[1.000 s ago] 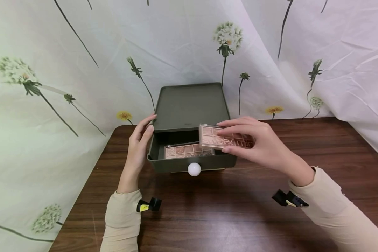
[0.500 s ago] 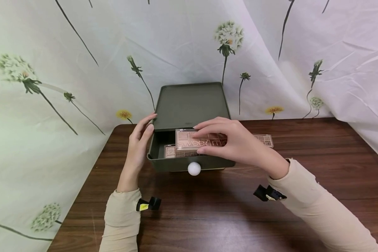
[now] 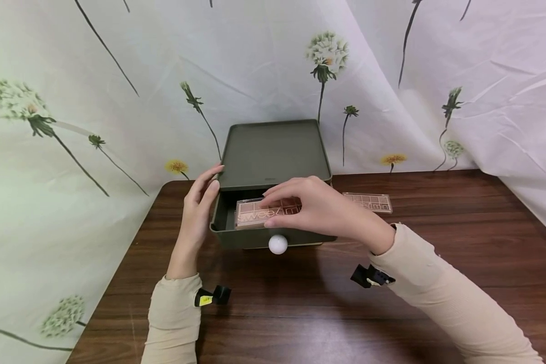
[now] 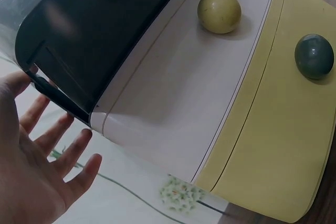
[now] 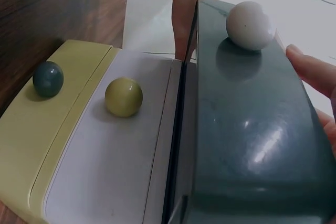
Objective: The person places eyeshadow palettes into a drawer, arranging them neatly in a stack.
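My right hand point(image 3: 316, 210) pinches a clear-lidded eyeshadow palette point(image 3: 250, 214) between thumb and fingers, low inside the pulled-out dark green drawer point(image 3: 238, 239). That palette covers most of a second one lying in the drawer. At the left side of the green drawer unit point(image 3: 275, 151), my left hand point(image 3: 194, 217) rests with its fingertips against the casing and its thumb near the drawer's edge. The left wrist view shows those fingers point(image 4: 50, 135) spread and fairly straight. A round white knob point(image 3: 278, 244) sits on the drawer front.
Below the green drawer are a white drawer point(image 4: 173, 66) with a yellow knob point(image 4: 219, 12) and a yellow drawer point(image 4: 262, 145) with a green knob point(image 4: 314, 56). Another palette point(image 3: 376, 203) lies on the wooden table point(image 3: 273, 313) at right. A flowered cloth point(image 3: 264, 60) hangs behind.
My right hand has moved left and down with the palette, from the drawer's right side into it. The palette on the table has come into view behind it. The left hand stays put.
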`<state>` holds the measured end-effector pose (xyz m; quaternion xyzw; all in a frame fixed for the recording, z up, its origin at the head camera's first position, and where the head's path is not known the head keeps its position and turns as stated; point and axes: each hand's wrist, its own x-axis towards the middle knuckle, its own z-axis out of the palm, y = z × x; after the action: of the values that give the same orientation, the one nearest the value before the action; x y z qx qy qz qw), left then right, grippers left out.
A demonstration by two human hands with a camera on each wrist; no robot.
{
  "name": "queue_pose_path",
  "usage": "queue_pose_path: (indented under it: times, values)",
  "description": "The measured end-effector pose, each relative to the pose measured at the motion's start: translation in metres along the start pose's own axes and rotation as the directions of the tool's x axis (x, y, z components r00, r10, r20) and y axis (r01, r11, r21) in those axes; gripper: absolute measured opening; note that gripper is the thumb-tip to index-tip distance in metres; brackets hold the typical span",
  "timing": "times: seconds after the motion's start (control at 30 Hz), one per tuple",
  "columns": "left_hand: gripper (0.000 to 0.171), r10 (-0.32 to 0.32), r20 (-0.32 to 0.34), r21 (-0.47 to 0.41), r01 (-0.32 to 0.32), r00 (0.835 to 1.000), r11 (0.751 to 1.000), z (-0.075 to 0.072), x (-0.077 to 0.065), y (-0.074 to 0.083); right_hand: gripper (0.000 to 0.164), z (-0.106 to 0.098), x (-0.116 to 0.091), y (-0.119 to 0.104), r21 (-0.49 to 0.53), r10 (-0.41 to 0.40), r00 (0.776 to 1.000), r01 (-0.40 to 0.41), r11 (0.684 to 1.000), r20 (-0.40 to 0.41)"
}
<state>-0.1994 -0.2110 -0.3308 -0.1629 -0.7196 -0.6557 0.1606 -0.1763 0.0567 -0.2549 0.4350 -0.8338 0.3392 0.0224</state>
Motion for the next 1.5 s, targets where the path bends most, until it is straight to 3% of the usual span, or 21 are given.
queue_pose_path:
  times: [0.37,0.97,1.07,1.2,1.33,1.5]
  values:
    - [0.04,-0.028,0.0,0.018,0.028,1.0,0.999,-0.002,-0.002,0.0,0.029,0.003,0.007,-0.003,0.038,0.089,0.99,-0.094,0.995,0.106]
    - [0.039,0.006,-0.005,0.002,-0.006,1.0,1.0,-0.002,0.001,-0.001,0.026,-0.001,0.008,-0.001,-0.006,0.094,0.982,-0.094,0.996,0.167]
    - [0.039,0.0,-0.005,0.0,0.0,1.0,1.0,-0.002,0.0,0.0,0.027,-0.003,0.005,-0.002,0.016,0.062,0.991,-0.064,0.998,0.118]
    - [0.039,-0.008,-0.001,0.003,0.008,1.0,1.0,-0.002,0.0,0.0,0.027,-0.01,-0.002,-0.002,0.066,0.035,0.999,-0.034,0.997,-0.014]
    - [0.04,-0.008,0.004,0.01,0.008,1.0,1.0,-0.001,0.001,0.0,0.026,-0.019,-0.012,0.002,0.109,0.017,0.989,-0.001,0.994,-0.146]
    - [0.039,-0.005,0.002,0.011,0.005,1.0,1.0,-0.001,0.001,0.0,0.025,-0.029,-0.027,0.012,0.124,-0.043,0.97,0.074,0.989,-0.239]
